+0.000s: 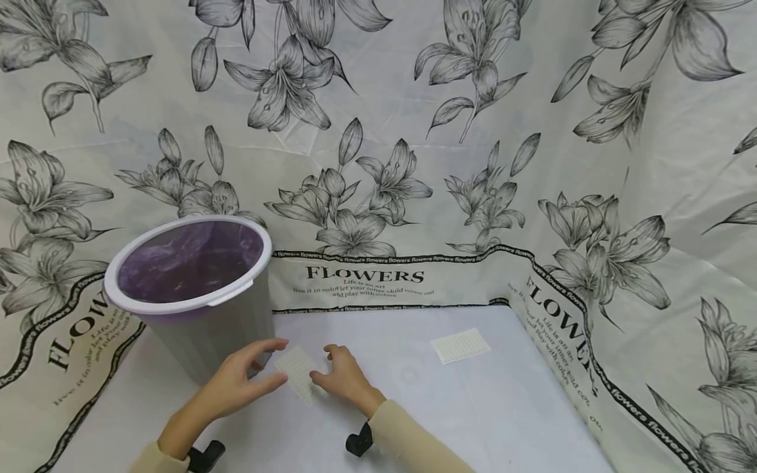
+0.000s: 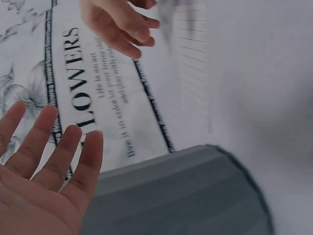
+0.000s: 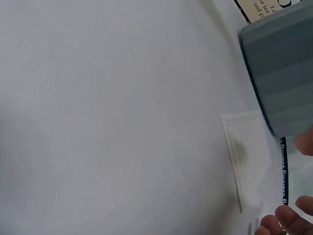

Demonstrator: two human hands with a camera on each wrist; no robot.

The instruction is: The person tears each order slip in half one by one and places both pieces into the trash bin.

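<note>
A small white lined sheet of paper (image 1: 298,373) lies on the white table between both hands; ruled lines and a row of small marks along one end of the sheet (image 3: 243,147) show in the right wrist view. My left hand (image 1: 241,380) is at its left, thumb and fingers spread apart. In the left wrist view the left hand's fingers (image 2: 66,156) are extended and hold nothing. On the sheet's right side is my right hand (image 1: 345,378), fingers loosely bent, nothing gripped. Whether the right thumb touches the sheet's edge I cannot tell.
A grey bin (image 1: 207,341) with a white rim and purple liner stands at the left, close behind my left hand. Another white lined paper piece (image 1: 460,345) lies farther right on the table. Flower-printed cloth (image 1: 367,282) hangs around the back and sides.
</note>
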